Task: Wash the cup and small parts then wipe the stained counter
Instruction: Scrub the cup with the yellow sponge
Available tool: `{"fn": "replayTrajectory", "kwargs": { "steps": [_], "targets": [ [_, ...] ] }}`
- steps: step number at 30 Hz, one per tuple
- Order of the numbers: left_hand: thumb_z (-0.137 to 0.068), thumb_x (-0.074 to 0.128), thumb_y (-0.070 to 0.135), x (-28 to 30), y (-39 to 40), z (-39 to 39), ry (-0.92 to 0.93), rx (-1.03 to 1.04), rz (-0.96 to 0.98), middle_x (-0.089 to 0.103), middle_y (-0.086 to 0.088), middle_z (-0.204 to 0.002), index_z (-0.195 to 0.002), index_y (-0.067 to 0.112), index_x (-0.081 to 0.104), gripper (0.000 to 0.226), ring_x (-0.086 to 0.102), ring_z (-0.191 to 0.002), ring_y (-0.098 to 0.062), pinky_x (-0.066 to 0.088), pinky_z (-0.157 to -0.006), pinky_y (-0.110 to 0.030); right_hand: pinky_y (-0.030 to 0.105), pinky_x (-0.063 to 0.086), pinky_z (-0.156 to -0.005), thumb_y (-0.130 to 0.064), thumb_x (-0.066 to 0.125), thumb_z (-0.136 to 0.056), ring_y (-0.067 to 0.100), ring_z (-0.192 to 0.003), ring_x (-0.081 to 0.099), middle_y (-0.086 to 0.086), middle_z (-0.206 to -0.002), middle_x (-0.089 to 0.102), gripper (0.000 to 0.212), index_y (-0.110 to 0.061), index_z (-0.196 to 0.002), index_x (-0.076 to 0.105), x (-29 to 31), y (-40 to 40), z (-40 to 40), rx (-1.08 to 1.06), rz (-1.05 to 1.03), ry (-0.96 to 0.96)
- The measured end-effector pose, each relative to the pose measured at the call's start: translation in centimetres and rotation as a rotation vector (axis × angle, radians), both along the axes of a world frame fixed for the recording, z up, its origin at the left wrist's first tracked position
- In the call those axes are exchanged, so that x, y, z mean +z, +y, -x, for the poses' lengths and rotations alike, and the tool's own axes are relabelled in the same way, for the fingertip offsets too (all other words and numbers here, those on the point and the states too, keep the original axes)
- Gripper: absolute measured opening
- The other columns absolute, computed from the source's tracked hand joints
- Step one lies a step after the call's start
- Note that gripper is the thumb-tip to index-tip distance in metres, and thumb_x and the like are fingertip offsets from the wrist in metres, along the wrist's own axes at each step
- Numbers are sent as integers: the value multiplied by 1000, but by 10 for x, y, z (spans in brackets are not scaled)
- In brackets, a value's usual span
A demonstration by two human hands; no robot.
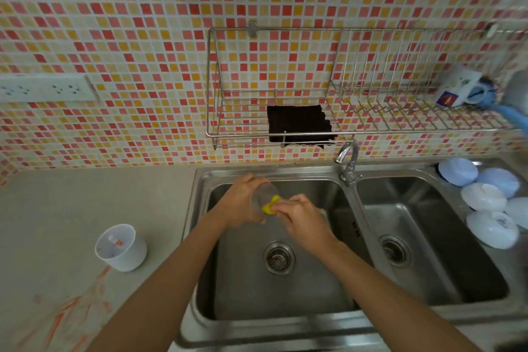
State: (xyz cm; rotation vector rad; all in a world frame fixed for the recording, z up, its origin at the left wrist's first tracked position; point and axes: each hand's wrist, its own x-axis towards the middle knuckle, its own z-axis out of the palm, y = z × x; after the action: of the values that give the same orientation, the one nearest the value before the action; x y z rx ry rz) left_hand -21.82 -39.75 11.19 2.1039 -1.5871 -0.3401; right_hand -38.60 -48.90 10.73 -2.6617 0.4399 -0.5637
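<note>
cup on counter L of sink | rack above

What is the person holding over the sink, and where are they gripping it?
The left hand grips a clear cup around its side; the right hand pinches a yellow sponge at the cup's mouth.

Clear plastic cup: blurred, mostly covered by both hands. Yellow sponge piece: part hidden under right-hand fingers. Small parts inside white round tub at 8 o'clock: too small to identify. Blue-handled item at 2 o'clock: cut by frame edge.
</note>
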Motion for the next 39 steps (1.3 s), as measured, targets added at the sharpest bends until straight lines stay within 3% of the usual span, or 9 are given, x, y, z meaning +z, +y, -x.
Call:
{"fn": "replayTrajectory", "kwargs": {
  "steps": [4,9,12,18,23,27,30,35,39],
  "targets": [
    [-55,90,27,-12,10,-8,11,48,-15,44,-3,-137,-137,15,46,94,40,-127,-20,30,-103,-21,16,30,-71,-17,66,-87,23,-87,56,-8,-109,71,16,-19,-102,72,-5,10,-1,-92,-57,61],
    [-56,89,31,-10,13,-17,-8,76,-17,45,2,-135,-137,19,45,94,43,-122,-15,31,-95,-17,27,43,-73,-15,65,-87,23,-84,54,-1,-98,71,9,-15,-94,70,-2,17,-2,-172,-43,23],
    [-56,88,32,-7,12,-22,20,82,19,46,3,-133,-136,22,45,91,45,-120,-14,37,-94,-19,24,40,-70,-14,66,-84,19,-85,54,-1,-94,65,8,-14,-92,65,4,15,-5,-221,-34,-3],
    [-57,87,37,-2,14,-27,24,106,45,45,6,-135,-135,25,45,90,43,-123,-13,36,-97,-22,7,37,-69,-10,67,-81,10,-82,53,-5,-87,56,15,-15,-89,55,64,12,-22,-277,-112,-328],
    [-56,85,44,4,18,-26,49,111,68,45,10,-136,-134,28,45,89,42,-123,-9,35,-98,-22,21,47,-74,-11,61,-89,14,-90,57,-2,-94,59,11,-15,-96,53,126,-7,-75,-223,-170,-551],
    [-52,86,45,7,20,-25,77,121,74,44,14,-133,-133,29,46,91,40,-120,-4,36,-99,-22,24,45,-80,-2,51,-94,19,-95,57,2,-96,62,16,-14,-92,62,136,-37,-130,-181,-123,-392],
    [-48,84,49,4,21,-26,103,123,77,45,13,-135,-134,29,46,95,42,-123,-8,41,-105,-32,29,45,-93,-5,46,-97,24,-106,57,10,-114,63,25,-11,-106,70,128,-53,-158,-175,-158,-197],
    [-44,78,59,1,21,-27,112,192,67,47,14,-134,-134,30,46,100,44,-122,-11,43,-104,-42,35,48,-94,-2,44,-96,28,-112,58,15,-125,61,31,-7,-118,66,111,-64,-174,-116,-199,106],
    [-52,86,45,5,17,-21,94,241,48,46,14,-130,-137,29,43,96,38,-117,-6,40,-105,-36,43,43,-103,-16,40,-100,28,-123,52,10,-137,53,33,-14,-126,61,106,-65,-176,-51,-220,207]
  ]
}}
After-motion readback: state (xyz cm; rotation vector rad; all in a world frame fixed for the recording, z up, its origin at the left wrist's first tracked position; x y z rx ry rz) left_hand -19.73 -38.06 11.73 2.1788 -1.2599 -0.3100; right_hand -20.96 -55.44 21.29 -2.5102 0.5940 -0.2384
